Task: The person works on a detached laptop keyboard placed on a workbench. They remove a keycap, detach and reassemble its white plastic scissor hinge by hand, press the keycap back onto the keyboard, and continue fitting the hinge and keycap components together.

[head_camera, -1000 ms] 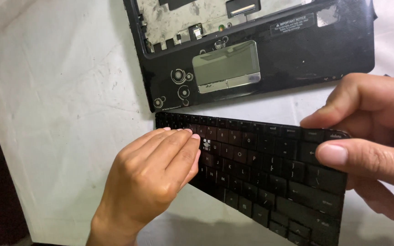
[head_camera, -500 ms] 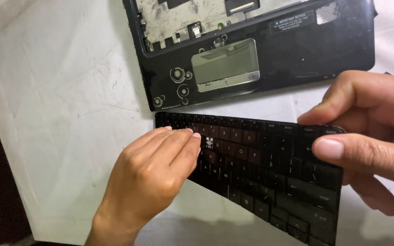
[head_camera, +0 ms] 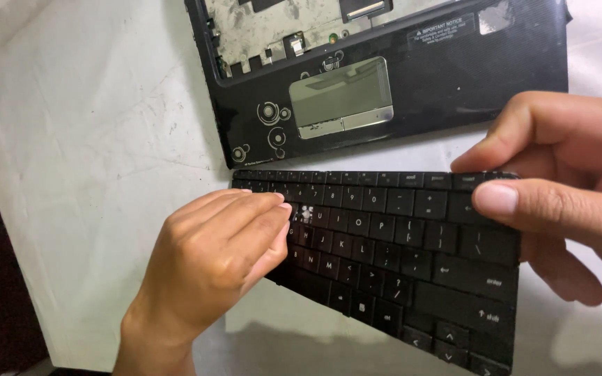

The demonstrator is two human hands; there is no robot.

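While the right hand (head_camera: 566,188) pinches the keyboard (head_camera: 398,257), the half-curled left hand (head_camera: 210,264) presses its keys.

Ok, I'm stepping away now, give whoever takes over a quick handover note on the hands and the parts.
Left hand: fingertips curled onto the keys at the left part of the black keyboard.
Right hand: grip on the keyboard's right edge, thumb on top, fingers beneath, holding it tilted above the white table.
Laptop base: lies beyond on the table, keyboard bay bare, touchpad in place.
Done: keyboard is out of the base.
Left: keyboard not yet set down.
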